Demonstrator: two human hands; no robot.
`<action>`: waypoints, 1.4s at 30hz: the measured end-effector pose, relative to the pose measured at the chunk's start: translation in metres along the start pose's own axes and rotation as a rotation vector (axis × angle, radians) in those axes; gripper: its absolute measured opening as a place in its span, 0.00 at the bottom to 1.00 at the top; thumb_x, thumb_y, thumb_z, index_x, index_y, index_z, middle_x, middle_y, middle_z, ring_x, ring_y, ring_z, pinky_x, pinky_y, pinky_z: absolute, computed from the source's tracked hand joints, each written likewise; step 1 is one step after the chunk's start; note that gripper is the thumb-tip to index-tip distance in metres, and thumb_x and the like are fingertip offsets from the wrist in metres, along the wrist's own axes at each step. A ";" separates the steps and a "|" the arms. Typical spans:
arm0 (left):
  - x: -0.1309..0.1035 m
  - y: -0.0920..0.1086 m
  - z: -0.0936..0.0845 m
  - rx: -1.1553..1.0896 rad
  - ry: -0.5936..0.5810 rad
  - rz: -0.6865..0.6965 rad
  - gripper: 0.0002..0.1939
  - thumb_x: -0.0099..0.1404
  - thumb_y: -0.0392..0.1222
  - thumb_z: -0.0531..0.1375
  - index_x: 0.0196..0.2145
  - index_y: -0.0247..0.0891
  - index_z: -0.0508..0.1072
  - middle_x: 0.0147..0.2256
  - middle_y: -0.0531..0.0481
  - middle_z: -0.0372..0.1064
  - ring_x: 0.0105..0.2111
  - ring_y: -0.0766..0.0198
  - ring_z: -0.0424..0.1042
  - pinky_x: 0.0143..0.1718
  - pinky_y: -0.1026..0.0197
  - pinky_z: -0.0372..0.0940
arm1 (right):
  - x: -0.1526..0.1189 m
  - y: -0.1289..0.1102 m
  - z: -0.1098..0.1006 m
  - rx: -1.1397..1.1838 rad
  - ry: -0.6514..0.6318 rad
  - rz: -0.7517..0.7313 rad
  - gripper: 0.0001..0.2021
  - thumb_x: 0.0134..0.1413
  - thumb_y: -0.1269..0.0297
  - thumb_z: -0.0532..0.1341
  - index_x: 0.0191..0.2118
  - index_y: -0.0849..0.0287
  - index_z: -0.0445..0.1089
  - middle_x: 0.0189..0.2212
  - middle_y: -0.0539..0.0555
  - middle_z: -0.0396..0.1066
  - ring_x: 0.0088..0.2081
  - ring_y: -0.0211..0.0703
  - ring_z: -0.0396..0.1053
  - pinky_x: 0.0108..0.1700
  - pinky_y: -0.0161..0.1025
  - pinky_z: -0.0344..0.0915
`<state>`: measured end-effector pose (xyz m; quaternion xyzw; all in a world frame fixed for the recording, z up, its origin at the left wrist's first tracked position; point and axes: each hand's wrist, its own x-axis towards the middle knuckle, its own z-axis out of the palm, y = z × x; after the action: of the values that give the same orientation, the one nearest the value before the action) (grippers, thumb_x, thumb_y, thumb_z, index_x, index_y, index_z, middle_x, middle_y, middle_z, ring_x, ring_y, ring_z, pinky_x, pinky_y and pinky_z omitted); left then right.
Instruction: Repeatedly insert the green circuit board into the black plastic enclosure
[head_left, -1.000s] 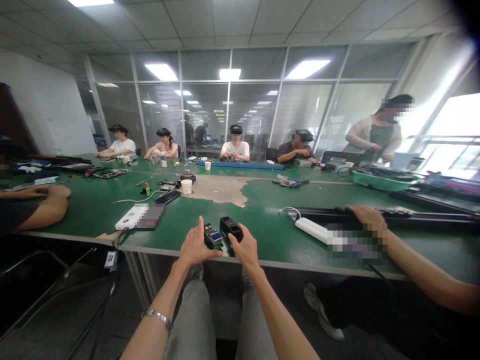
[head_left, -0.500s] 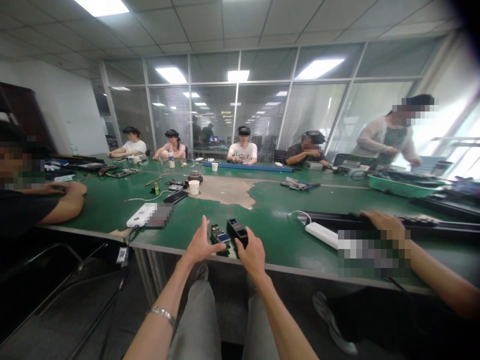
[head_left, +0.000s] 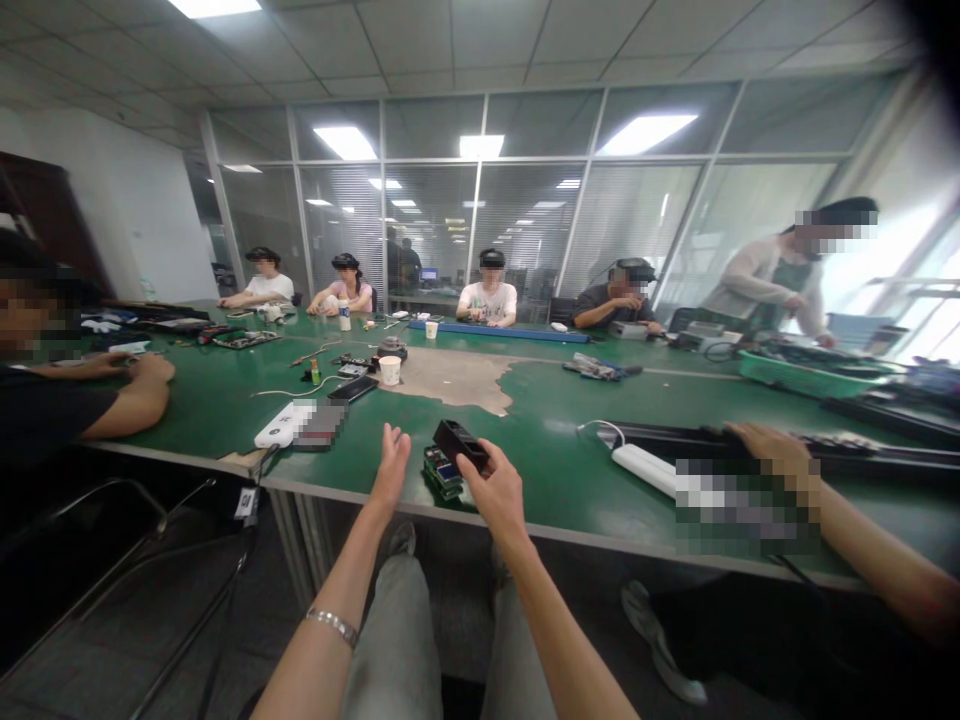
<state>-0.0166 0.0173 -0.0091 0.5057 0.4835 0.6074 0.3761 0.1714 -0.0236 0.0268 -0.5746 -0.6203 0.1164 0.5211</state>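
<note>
My right hand (head_left: 495, 487) is closed around a black box-shaped housing (head_left: 460, 440), held tilted just above the table near its front edge. Under and to the left of the housing lies a green circuit board assembly (head_left: 441, 474) with a small bluish screen, partly covered by the housing. My left hand (head_left: 391, 465) hovers to the left of the board, fingers stretched out and apart from it, with nothing in the palm.
A white power strip (head_left: 283, 425), a black phone (head_left: 353, 389) and a paper cup (head_left: 390, 371) stand to the left on the green table (head_left: 540, 470). To the right are another power strip (head_left: 645, 470) and a co-worker's hand (head_left: 772, 450). Gloves (head_left: 596, 367) lie farther back.
My right hand has lifted and tilted the black housing, bringing it left over the circuit board. My left hand has drawn back to the left, away from the board.
</note>
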 end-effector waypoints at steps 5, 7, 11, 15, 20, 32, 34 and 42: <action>0.001 0.000 0.002 0.062 -0.016 0.009 0.42 0.67 0.68 0.41 0.69 0.42 0.33 0.69 0.40 0.42 0.67 0.56 0.49 0.66 0.52 0.48 | -0.011 -0.015 0.014 -0.034 -0.023 -0.063 0.25 0.53 0.54 0.60 0.55 0.62 0.67 0.48 0.62 0.74 0.48 0.52 0.73 0.50 0.45 0.68; 0.002 0.000 0.002 0.101 -0.020 0.019 0.42 0.68 0.68 0.40 0.69 0.40 0.33 0.69 0.39 0.42 0.67 0.56 0.50 0.66 0.53 0.49 | -0.015 -0.016 0.019 -0.069 -0.030 -0.088 0.25 0.54 0.56 0.60 0.56 0.62 0.67 0.49 0.63 0.73 0.50 0.54 0.72 0.52 0.47 0.66; 0.003 0.000 0.004 0.205 -0.013 0.044 0.41 0.69 0.66 0.40 0.69 0.38 0.35 0.68 0.37 0.44 0.67 0.56 0.49 0.65 0.53 0.50 | -0.021 -0.018 0.025 -0.141 -0.048 -0.119 0.27 0.53 0.59 0.60 0.57 0.65 0.65 0.51 0.65 0.72 0.52 0.57 0.70 0.54 0.49 0.64; 0.001 -0.001 0.009 0.317 0.012 0.071 0.39 0.70 0.64 0.40 0.68 0.36 0.39 0.67 0.37 0.48 0.65 0.57 0.53 0.64 0.54 0.52 | -0.028 -0.014 0.028 -0.251 -0.080 -0.143 0.26 0.55 0.61 0.59 0.58 0.67 0.64 0.51 0.67 0.71 0.53 0.58 0.69 0.54 0.49 0.64; -0.009 0.003 0.016 0.466 0.115 0.095 0.35 0.70 0.62 0.44 0.66 0.37 0.51 0.64 0.37 0.55 0.64 0.53 0.57 0.63 0.50 0.53 | -0.039 -0.002 0.032 -0.274 -0.091 -0.173 0.26 0.57 0.62 0.56 0.60 0.69 0.61 0.52 0.68 0.70 0.54 0.58 0.67 0.53 0.49 0.64; -0.030 0.015 0.031 0.675 0.331 0.158 0.29 0.72 0.52 0.40 0.65 0.38 0.54 0.62 0.37 0.56 0.61 0.46 0.58 0.60 0.44 0.56 | -0.041 0.006 0.034 -0.127 -0.066 -0.086 0.30 0.57 0.57 0.57 0.62 0.69 0.58 0.56 0.68 0.67 0.56 0.60 0.66 0.56 0.53 0.63; -0.030 0.015 0.031 0.688 0.358 0.175 0.28 0.73 0.50 0.39 0.66 0.38 0.53 0.62 0.37 0.57 0.61 0.46 0.59 0.59 0.44 0.57 | -0.038 0.004 0.033 -0.087 -0.059 -0.068 0.30 0.56 0.57 0.58 0.61 0.67 0.61 0.55 0.68 0.68 0.56 0.59 0.66 0.56 0.53 0.63; -0.035 0.015 0.020 0.585 0.245 0.302 0.28 0.73 0.53 0.43 0.66 0.42 0.50 0.60 0.43 0.62 0.56 0.56 0.66 0.56 0.53 0.61 | -0.023 -0.011 0.026 0.057 0.053 -0.055 0.29 0.54 0.53 0.60 0.59 0.64 0.64 0.53 0.65 0.70 0.53 0.55 0.69 0.55 0.50 0.65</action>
<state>0.0107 -0.0156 -0.0034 0.5812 0.5984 0.5481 0.0605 0.1397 -0.0344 0.0123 -0.5452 -0.6182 0.1045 0.5565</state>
